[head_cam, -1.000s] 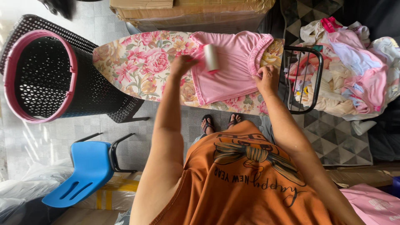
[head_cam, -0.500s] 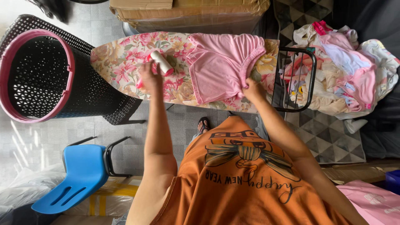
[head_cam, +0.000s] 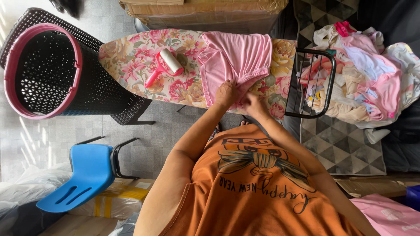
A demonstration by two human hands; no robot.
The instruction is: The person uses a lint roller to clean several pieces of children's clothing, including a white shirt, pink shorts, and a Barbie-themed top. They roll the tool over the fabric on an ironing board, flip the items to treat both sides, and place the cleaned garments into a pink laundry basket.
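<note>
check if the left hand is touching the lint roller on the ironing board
Apart. The head view shows the left hand resting on the pink garment, with bare floral ironing board between it and the lint roller.

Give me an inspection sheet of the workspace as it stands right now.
Surface: floral ironing board, grey tiled floor.
Job's things: pink garment spread on the board; lint roller lying beside it, untouched.
Clutter: clothes pile to the right.
Grippers: left hand and right hand both on the garment's near edge.
Cables: nothing seen.
Surroundings: black basket, blue chair, cardboard boxes, wire rack.
</note>
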